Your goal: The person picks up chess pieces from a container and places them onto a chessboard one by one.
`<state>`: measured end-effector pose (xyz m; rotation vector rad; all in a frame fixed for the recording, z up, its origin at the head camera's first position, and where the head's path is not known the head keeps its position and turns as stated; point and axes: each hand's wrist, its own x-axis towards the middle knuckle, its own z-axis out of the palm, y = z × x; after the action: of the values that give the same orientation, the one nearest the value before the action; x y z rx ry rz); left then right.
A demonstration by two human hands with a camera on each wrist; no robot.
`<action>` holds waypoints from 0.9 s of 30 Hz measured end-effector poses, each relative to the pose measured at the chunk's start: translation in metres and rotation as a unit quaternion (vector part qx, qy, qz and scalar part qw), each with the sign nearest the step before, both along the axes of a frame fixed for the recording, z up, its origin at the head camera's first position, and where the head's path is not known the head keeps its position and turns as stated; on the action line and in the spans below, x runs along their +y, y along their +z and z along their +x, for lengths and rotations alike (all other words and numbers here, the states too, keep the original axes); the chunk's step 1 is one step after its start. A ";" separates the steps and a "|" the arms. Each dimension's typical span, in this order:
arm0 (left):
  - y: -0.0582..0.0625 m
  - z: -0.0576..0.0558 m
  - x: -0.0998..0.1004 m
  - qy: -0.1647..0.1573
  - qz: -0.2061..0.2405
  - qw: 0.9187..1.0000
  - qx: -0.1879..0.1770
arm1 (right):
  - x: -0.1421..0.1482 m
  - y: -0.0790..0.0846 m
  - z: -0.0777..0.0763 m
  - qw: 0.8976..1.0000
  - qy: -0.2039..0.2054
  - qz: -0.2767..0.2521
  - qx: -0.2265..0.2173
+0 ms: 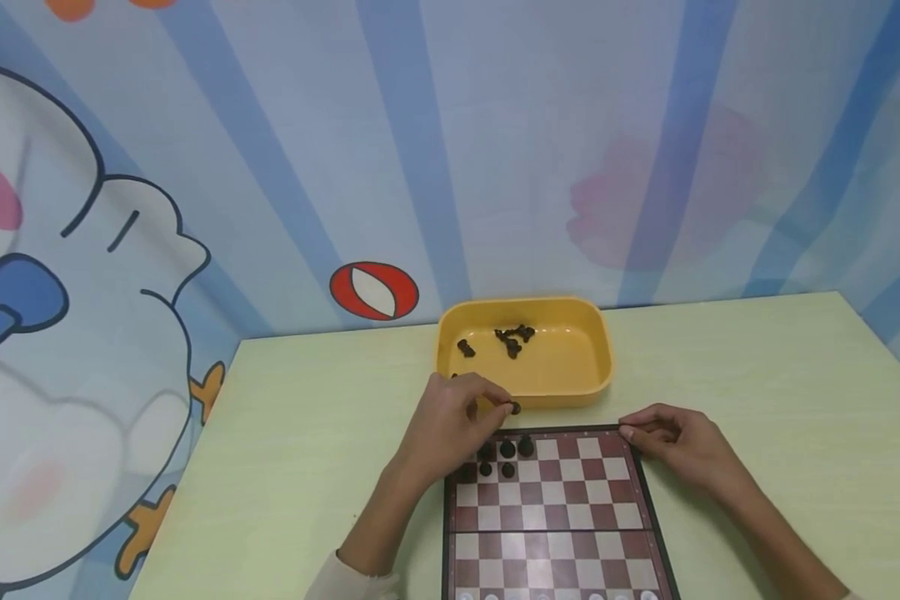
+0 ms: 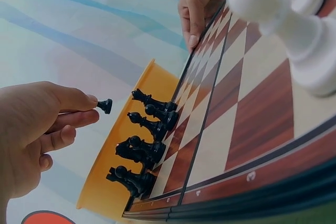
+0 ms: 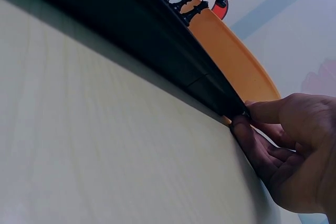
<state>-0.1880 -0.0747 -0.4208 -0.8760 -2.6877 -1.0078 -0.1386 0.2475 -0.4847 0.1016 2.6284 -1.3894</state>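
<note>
Between thumb and finger, my left hand pinches a small black chess piece, base outward, its top hidden by the fingertips. It is held above the board's far edge, beside the tray. My right hand grips the far right corner of the chessboard with thumb and fingers, as the right wrist view of that hand shows. Several black chess pieces stand upright at the far left of the board, partly covered by the left hand in the head view. White pieces stand along the near side.
Just behind the board sits a yellow tray with several loose black pieces lying in it. Both stand on a pale wooden table. A printed cloth with cartoon figures hangs behind the table.
</note>
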 end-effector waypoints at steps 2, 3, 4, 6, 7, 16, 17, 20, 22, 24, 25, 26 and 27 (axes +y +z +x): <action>0.001 0.001 0.000 -0.003 -0.002 1.000 -0.002 | -0.001 -0.001 0.000 1.000 0.001 0.001 0.000; 0.001 0.002 0.000 -0.003 -0.004 1.000 -0.003 | -0.001 -0.001 0.000 1.000 0.001 0.002 0.001; 0.002 0.003 0.000 -0.004 -0.008 1.000 -0.003 | -0.001 -0.001 0.000 1.000 0.002 0.002 0.002; 0.002 0.004 0.001 -0.006 -0.015 1.000 -0.004 | -0.001 -0.001 0.000 1.000 0.003 0.004 0.005; 0.003 0.005 0.001 -0.006 -0.020 1.000 -0.003 | -0.001 -0.001 0.000 1.000 0.004 0.005 0.006; 0.012 0.014 0.004 -0.019 -0.057 0.998 0.031 | 0.002 0.002 0.001 1.000 0.011 0.013 0.010; 0.012 0.014 0.005 -0.022 -0.062 0.997 0.035 | 0.002 0.002 0.001 1.000 0.012 0.012 0.010; 0.014 0.017 0.005 -0.033 -0.078 0.996 0.038 | 0.003 0.000 0.001 1.000 0.012 0.007 0.011; 0.016 0.019 0.006 -0.039 -0.092 0.994 0.038 | 0.002 0.000 0.001 1.000 0.012 0.004 0.012; 0.018 0.020 0.007 -0.042 -0.109 0.993 0.034 | 0.002 0.000 0.001 1.000 0.012 0.005 0.015; 0.020 0.021 0.007 -0.043 -0.117 0.992 0.027 | 0.001 0.000 0.001 1.000 0.012 0.005 0.016; 0.020 0.022 0.008 -0.044 -0.126 0.991 0.024 | 0.001 0.000 0.001 1.000 0.012 0.004 0.014; 0.021 0.023 0.008 -0.045 -0.134 0.990 0.017 | 0.001 0.000 0.001 1.000 0.013 0.003 0.013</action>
<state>-0.1652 -0.0663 -0.3998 -1.0595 -2.8192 -0.6457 -0.1381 0.2484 -0.4843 0.0503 2.6458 -1.3850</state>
